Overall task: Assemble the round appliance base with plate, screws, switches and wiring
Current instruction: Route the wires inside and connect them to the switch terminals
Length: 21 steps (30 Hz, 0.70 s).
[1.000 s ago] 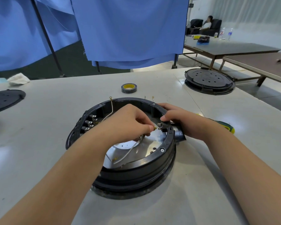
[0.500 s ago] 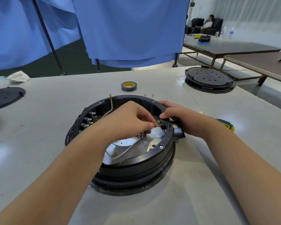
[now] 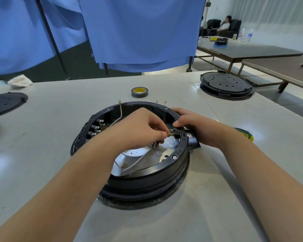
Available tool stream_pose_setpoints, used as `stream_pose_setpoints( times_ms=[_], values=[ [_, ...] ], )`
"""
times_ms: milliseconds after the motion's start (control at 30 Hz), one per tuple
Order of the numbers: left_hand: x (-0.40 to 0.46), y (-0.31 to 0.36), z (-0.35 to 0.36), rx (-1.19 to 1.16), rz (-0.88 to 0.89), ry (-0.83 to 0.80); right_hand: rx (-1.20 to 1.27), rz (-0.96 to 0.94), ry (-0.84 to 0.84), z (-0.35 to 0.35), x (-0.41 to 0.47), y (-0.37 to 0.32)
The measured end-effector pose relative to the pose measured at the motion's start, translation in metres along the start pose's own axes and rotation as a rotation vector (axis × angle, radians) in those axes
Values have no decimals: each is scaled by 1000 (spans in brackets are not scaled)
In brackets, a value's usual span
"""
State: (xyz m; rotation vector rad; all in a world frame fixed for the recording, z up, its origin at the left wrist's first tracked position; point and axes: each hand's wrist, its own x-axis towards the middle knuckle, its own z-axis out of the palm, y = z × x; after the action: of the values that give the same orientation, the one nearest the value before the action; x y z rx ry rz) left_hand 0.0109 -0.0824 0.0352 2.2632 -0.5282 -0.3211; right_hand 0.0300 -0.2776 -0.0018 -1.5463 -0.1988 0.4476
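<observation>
The round black base [image 3: 147, 173] sits on the grey surface [image 3: 42, 154], its metal plate [image 3: 166, 151] showing inside. The left hand [image 3: 138, 130] has its grip pinched together on a brass wire terminal [image 3: 169, 134] at a switch [image 3: 176, 133] on the rim's right side. The right hand [image 3: 198, 128] has its grip clamped on that rim, thumb on top beside the switch.

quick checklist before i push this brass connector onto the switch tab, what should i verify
1. Brass connector pinched in left hand fingertips: ok.
2. Connector lined up with the switch terminal on the inner wall: looks ok, exact seating cannot tell.
3. Right hand bracing the base rim beside the switch: ok.
4. White wire lying loose over the metal plate, not snagged: ok.
5. Other ring-terminal wire out of the way at the far rim: ok.
6. Connector crimp condition: cannot tell.
</observation>
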Motion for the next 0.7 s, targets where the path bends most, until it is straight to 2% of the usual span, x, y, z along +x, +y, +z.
stream_pose_setpoints(
  times_ms=[433, 700],
  values=[
    [0, 2, 0, 0, -19, -10, -22, 5, -7, 0, -1, -1],
    [0, 6, 5, 73, 30, 50, 106, 41, -108, 0, -8, -4]
  ],
)
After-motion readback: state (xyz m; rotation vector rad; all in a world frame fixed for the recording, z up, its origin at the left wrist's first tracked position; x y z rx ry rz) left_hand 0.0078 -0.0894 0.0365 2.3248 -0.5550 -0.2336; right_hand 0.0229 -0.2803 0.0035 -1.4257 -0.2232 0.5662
